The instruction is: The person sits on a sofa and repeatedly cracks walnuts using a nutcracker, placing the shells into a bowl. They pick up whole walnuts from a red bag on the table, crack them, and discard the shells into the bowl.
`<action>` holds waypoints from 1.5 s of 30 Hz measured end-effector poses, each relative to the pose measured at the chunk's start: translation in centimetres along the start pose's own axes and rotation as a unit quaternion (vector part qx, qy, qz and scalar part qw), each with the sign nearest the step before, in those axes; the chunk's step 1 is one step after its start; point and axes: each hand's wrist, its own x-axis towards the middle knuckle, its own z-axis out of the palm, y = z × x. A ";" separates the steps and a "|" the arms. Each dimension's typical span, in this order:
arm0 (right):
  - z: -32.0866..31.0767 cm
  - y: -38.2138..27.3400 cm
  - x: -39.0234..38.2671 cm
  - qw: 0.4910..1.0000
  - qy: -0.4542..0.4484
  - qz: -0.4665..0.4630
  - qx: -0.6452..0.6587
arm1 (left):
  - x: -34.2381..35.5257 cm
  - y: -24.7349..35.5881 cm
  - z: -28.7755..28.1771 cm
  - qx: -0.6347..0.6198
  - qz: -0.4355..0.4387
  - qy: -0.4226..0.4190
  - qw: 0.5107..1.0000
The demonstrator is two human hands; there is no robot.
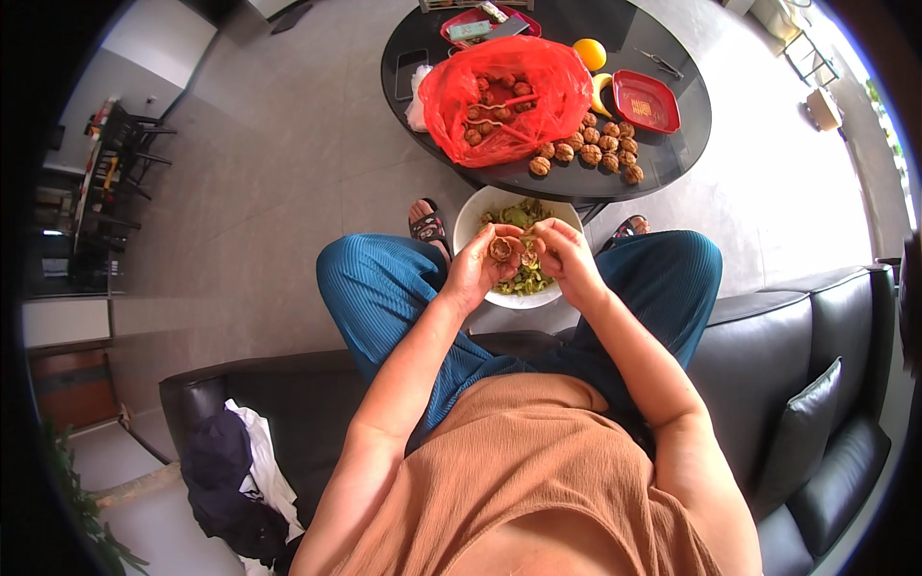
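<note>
Over the white bowl [470, 213], my left hand [470, 273] has its fingers curled around a walnut [500, 249], its rough brown side showing. My right hand [569, 257] is close beside it, thumb and fingers pinched together. A small pale piece shows at those fingertips, too small to name. The bowl stands on the floor between my feet. Yellow-green and brown scraps [526, 282] lie in it, partly hidden by my hands.
On the black oval table [687, 163] ahead stands a red plastic bag [447, 110] of walnuts. Loose walnuts [592, 154], a banana [602, 94], an orange fruit [590, 54], a red tray [645, 102], a metal tool [659, 63] and a phone [411, 73] lie around it. I sit on a black sofa [759, 350].
</note>
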 end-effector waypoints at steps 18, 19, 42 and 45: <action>-0.9 -8.0 -0.7 0.939 -0.039 0.073 0.335 | 0.3 -1.6 0.2 0.670 0.051 0.099 0.734; -1.2 -8.8 -0.5 0.938 -0.035 0.064 0.338 | 0.2 -2.0 0.2 0.655 0.084 0.101 0.744; -16.0 -19.8 16.9 0.940 0.293 -0.173 -0.006 | 1.1 -3.9 -1.5 0.774 0.094 0.047 0.624; -9.5 -14.8 13.3 0.966 0.145 -0.094 -0.194 | 0.7 -3.2 -0.8 0.777 0.081 0.036 0.624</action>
